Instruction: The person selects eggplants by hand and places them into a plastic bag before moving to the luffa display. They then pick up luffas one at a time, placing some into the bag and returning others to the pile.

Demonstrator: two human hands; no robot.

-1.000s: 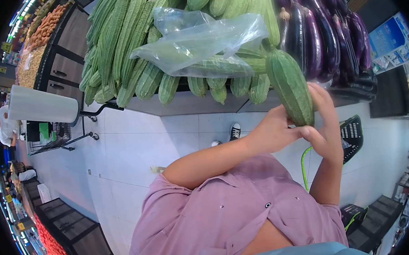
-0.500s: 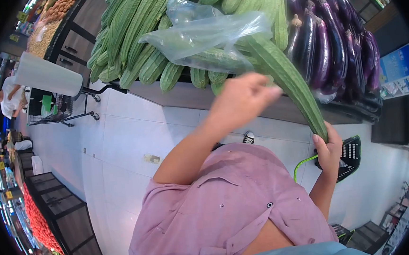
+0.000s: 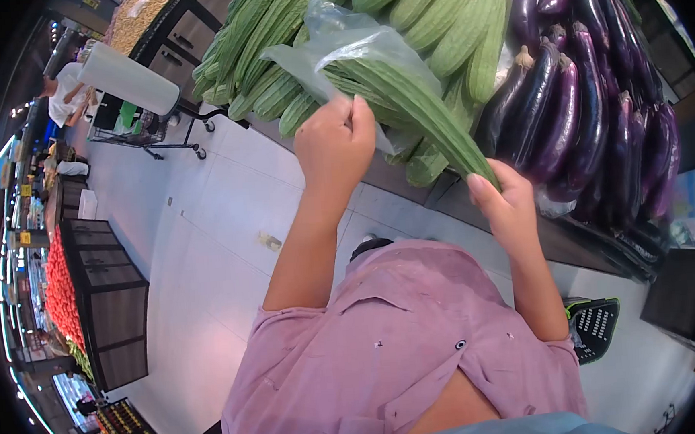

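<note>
A long green ridged gourd (image 3: 429,114) slants across the front of the produce stand. Its lower right end is gripped by my right hand (image 3: 508,206). The upper left end lies in or against a clear plastic bag (image 3: 380,45). At the bag's lower left edge is my left hand (image 3: 334,145), its fingers curled closed around the plastic edge. More ridged gourds (image 3: 270,29) are heaped behind and to the left of the bag.
Purple eggplants (image 3: 566,113) are piled on the right. A plastic bag roll (image 3: 128,77) stands at the upper left, near a shopping cart (image 3: 127,123) and a person (image 3: 65,96). A black basket (image 3: 595,329) is on the floor at right.
My right hand has moved up and left, taking the gourd further toward the bag. My left hand has shifted left to the bag's edge. The view has turned.
</note>
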